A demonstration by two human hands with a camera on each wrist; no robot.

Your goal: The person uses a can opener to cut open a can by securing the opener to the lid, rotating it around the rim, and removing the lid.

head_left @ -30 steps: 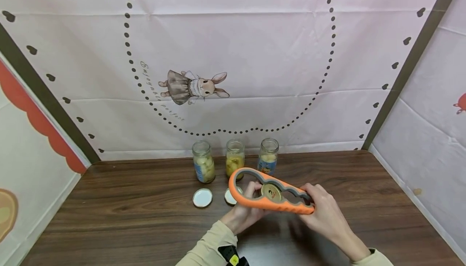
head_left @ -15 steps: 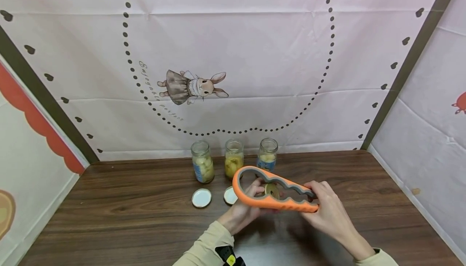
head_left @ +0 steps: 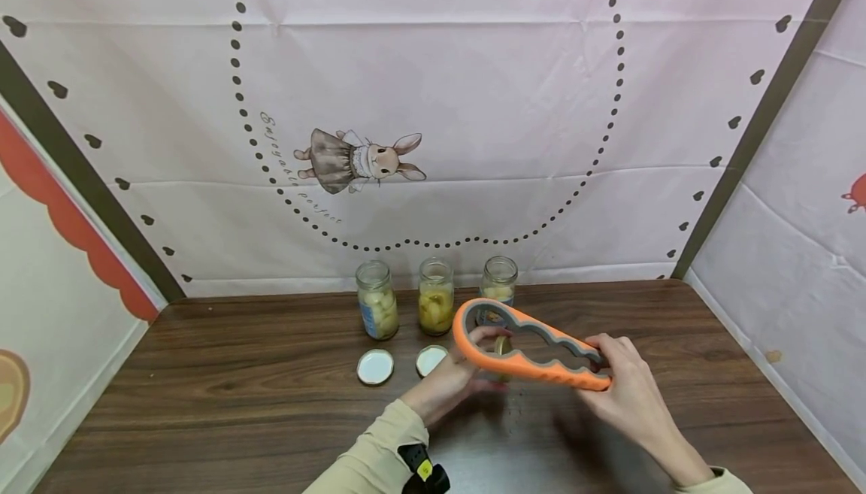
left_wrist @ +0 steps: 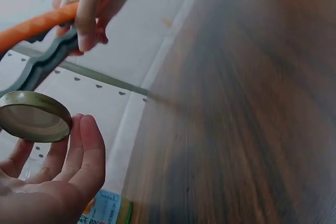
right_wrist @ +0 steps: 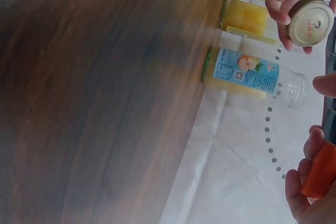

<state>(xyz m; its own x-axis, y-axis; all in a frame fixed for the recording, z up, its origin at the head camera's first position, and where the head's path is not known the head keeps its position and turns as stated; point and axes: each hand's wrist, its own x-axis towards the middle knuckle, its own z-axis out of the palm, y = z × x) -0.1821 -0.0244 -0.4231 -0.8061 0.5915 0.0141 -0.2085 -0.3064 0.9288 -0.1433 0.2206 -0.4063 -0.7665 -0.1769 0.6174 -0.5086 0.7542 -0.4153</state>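
Note:
My left hand (head_left: 449,383) holds a gold jar lid (right_wrist: 311,23) by its edge. In the left wrist view, the fingers lie along the lid's rim and its hollow underside shows. My right hand (head_left: 628,389) grips the handle ends of an orange jar opener (head_left: 544,371) with grey wavy inner edges. Its looped end reaches over the left hand, and the lid is seen through its gap in the head view. Behind it stands the right jar (right_wrist: 247,72), lidless, with a blue label and pale fruit pieces, partly hidden by the opener in the head view.
Two more lidless glass jars, the left (head_left: 377,306) and the middle (head_left: 436,298), stand upright along the table's back. Before them lie two lids, one (head_left: 375,368) fully visible, the other (head_left: 429,359) partly behind the left hand. A printed cloth (head_left: 507,140) hangs behind the brown table (head_left: 237,404).
The lid has come away from the opener's wavy inner edge and turned from face-up to edge-on in my left hand. The right hand and opener have shifted slightly right.

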